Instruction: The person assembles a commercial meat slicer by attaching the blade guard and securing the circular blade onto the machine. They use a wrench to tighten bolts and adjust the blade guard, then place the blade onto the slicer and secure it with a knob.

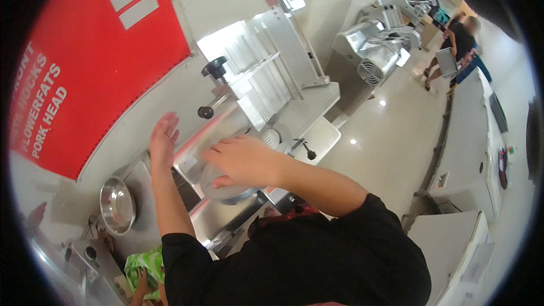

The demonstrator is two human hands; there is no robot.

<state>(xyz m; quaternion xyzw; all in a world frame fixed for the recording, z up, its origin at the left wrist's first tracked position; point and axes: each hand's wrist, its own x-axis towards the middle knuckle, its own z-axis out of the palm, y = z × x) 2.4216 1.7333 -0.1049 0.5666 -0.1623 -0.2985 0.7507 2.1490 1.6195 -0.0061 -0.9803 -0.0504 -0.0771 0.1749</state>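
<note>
Black sleeves lead to the slicer — right hand grasps its round blade cover, left hand released beside it; a firm lift seems next

Red sign on pale wall, glossy white floor

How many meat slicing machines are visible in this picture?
2. One slicer stands directly before the person, with the right hand over its round blade guard. A second slicer stands farther along the wall. More may be hidden beyond it.
</note>
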